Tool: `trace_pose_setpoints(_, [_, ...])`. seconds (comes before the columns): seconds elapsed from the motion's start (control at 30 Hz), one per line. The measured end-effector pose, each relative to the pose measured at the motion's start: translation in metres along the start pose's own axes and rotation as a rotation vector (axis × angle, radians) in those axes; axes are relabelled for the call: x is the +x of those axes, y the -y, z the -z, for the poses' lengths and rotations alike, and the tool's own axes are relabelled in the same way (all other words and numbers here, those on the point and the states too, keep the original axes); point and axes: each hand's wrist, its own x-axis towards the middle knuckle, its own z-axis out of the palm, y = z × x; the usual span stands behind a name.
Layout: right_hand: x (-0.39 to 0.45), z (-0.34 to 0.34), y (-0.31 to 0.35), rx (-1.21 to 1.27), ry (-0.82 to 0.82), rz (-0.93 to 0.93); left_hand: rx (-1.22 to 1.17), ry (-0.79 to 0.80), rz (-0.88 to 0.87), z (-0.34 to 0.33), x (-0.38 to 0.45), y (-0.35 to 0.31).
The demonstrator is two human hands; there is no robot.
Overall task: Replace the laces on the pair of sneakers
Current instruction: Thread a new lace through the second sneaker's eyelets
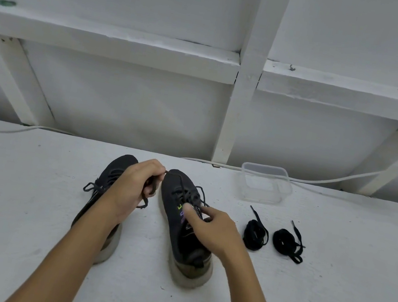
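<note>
Two dark knit sneakers stand side by side at the centre of the frame on the white table (24, 200), toes toward the top. The right sneaker (186, 231) is the one being worked. The left hand (137, 187) is curled around a bunched length of the old lace (150, 187), which runs taut from its fingers rightward to the shoe's toe-end eyelets. The right hand (208, 225) pinches at the crossings mid-tongue, thumb pressing the upper. The shoe's long axis runs bottom to top, so the lace likely has to come out leftward, eyelet by eyelet, the right hand being nearer the crossings. The left sneaker (106, 187) looks still laced. Two coiled black replacement laces (256, 234) lie to the right, well apart from the shoes.
</note>
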Motion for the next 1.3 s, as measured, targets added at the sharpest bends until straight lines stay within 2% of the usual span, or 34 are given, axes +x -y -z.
trace_pose_setpoints(0.1, [0.013,0.014,-0.006,0.083,-0.001,-0.025,-0.003,-0.007,0.024,0.000,0.001,0.006])
trace_pose_setpoints(0.23, [0.037,0.018,-0.010,0.017,-0.181,0.054,-0.013,0.033,0.066,0.002,-0.001,0.013])
trace_pose_setpoints(0.4, [0.046,0.012,-0.002,0.085,0.024,0.009,0.011,0.064,0.079,0.000,-0.002,0.013])
trace_pose_setpoints(0.57, [0.055,0.012,-0.008,0.082,-0.026,0.035,-0.003,0.072,0.090,-0.001,0.000,0.011])
trace_pose_setpoints(0.7, [0.061,0.025,-0.019,-0.160,-0.056,0.082,-0.019,0.062,0.092,0.001,0.001,0.016])
trace_pose_setpoints(0.9, [0.066,0.017,-0.019,-0.395,-0.239,0.070,-0.049,0.061,0.117,-0.002,0.001,0.018])
trace_pose_setpoints(1.03, [0.048,0.012,-0.009,-0.309,-0.356,0.077,-0.053,0.046,0.091,0.000,0.000,0.015])
trace_pose_setpoints(1.1, [0.034,0.013,-0.005,-0.169,-0.273,0.064,-0.056,0.046,0.086,0.000,0.000,0.011])
trace_pose_setpoints(1.17, [0.016,0.012,-0.001,-0.017,-0.068,0.017,-0.059,0.067,0.071,-0.002,-0.001,0.005])
trace_pose_setpoints(1.23, [0.000,0.005,0.004,-0.019,0.042,0.016,-0.078,0.089,0.053,-0.005,0.001,-0.001])
trace_pose_setpoints(1.3, [-0.006,-0.007,0.007,-0.115,0.029,0.044,-0.096,0.087,0.046,-0.008,0.003,-0.008])
